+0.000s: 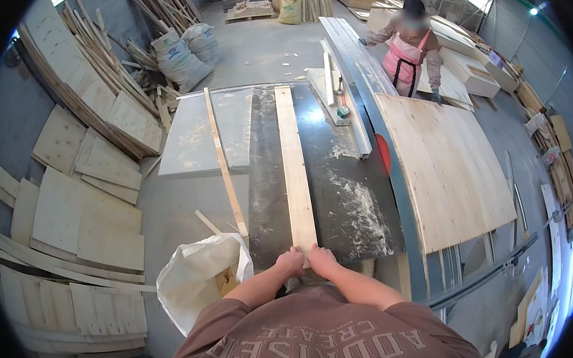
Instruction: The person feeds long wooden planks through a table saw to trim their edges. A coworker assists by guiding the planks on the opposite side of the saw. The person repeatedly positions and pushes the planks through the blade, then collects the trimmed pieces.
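Observation:
A long pale wooden board (294, 168) lies lengthwise on the dark, sawdust-covered saw table (348, 194). My left hand (290, 262) and my right hand (321, 260) both grip the board's near end, side by side. A thin wooden strip (225, 163) lies slanted on the table's left part. To the right, a large plywood sheet (444, 166) rests on the sliding bed beside the red saw guard (383, 154).
A white sack (196, 277) with offcuts stands at my left. Stacks of plywood pieces (81, 215) cover the floor at left. Another person in a pink apron (410, 51) stands at the far end, touching boards. Filled sacks (179, 56) sit at the back.

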Available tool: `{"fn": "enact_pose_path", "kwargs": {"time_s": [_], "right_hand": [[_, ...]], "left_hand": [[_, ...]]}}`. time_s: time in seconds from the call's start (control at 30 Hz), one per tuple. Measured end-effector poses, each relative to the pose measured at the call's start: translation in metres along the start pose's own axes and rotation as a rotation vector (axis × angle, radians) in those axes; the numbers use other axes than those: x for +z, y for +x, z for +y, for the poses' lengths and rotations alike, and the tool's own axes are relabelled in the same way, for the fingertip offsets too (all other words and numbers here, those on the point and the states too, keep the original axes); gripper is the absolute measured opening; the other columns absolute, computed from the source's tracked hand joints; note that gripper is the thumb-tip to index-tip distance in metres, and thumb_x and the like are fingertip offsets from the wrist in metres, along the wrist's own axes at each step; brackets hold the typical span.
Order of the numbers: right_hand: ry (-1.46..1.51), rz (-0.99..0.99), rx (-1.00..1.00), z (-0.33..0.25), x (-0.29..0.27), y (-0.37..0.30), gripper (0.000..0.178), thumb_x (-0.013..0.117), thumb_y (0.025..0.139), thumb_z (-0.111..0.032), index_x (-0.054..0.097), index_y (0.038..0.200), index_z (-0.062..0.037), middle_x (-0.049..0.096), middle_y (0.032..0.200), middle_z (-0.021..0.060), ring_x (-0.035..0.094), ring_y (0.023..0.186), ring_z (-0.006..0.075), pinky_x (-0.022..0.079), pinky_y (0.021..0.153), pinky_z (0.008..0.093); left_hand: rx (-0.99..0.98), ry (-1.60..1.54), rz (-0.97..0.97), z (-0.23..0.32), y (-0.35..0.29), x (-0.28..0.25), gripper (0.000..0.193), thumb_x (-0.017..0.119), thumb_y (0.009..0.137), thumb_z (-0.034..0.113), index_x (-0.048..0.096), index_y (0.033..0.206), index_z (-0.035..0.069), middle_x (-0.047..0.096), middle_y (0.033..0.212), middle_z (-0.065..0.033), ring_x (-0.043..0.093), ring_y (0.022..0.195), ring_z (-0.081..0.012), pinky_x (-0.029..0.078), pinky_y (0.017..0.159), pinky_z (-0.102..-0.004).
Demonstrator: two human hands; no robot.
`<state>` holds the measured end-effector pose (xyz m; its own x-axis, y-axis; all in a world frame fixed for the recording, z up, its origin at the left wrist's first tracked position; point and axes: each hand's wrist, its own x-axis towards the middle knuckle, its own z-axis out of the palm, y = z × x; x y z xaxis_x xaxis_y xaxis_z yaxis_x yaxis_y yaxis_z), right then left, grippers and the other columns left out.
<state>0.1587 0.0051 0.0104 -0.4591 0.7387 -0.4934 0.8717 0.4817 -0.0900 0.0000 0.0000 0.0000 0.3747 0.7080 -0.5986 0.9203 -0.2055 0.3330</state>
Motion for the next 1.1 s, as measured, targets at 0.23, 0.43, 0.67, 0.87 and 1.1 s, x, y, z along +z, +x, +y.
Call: {"fn": "enact_pose_path", "kwargs": {"time_s": [0.23,0.43,0.67,0.87,1.1], "right_hand": [[0.004,0.046,-0.004,-0.008,-0.005,-0.005,0.025,0.06,0.092,-0.012,0.072,0.11,-0.0006,0.063,0.125,0.023,0.07,0.103,0.0353,0.057,0.085,0.0452],[-0.017,0.122,-0.001,0.004,0.023,-0.015,0.032,0.059,0.093,-0.014,0.065,0.118,0.0052,0.068,0.112,0.0225,0.072,0.095,0.0343,0.058,0.08,0.045],[-0.019,0.157,-0.009,0.004,0.037,-0.013,0.026,0.061,0.09,-0.013,0.069,0.109,0.0029,0.066,0.115,0.0233,0.073,0.092,0.0336,0.059,0.078,0.0449],[-0.004,0.149,-0.022,0.004,0.044,-0.014,0.023,0.061,0.09,-0.012,0.07,0.105,0.0035,0.065,0.117,0.0244,0.073,0.094,0.0363,0.059,0.08,0.0461],[0.017,0.142,-0.005,-0.001,0.059,-0.017,0.022,0.061,0.09,-0.011,0.071,0.104,0.0033,0.064,0.118,0.0263,0.073,0.095,0.0383,0.058,0.083,0.0474]], "left_hand": [[-0.023,-0.012,-0.013,0.001,-0.013,-0.01,0.093,0.086,0.071,0.03,0.041,0.139,-0.014,0.053,0.136,-0.0303,0.065,0.117,-0.0407,0.058,0.094,-0.0446],[0.005,-0.005,-0.041,0.012,0.002,0.015,0.098,0.086,0.072,0.032,0.036,0.142,-0.016,0.053,0.135,-0.0313,0.065,0.117,-0.0409,0.059,0.093,-0.0443],[-0.001,0.008,-0.027,0.012,0.001,0.022,0.096,0.084,0.072,0.032,0.037,0.141,-0.016,0.053,0.134,-0.0319,0.065,0.117,-0.0412,0.058,0.094,-0.0447],[0.015,0.021,-0.011,0.009,0.005,0.034,0.09,0.083,0.072,0.028,0.04,0.137,-0.016,0.054,0.131,-0.0321,0.065,0.115,-0.0424,0.058,0.094,-0.0452],[0.004,0.007,0.0,0.015,-0.005,0.043,0.085,0.083,0.07,0.024,0.042,0.134,-0.015,0.054,0.13,-0.0318,0.065,0.115,-0.0425,0.058,0.093,-0.0458]]}}
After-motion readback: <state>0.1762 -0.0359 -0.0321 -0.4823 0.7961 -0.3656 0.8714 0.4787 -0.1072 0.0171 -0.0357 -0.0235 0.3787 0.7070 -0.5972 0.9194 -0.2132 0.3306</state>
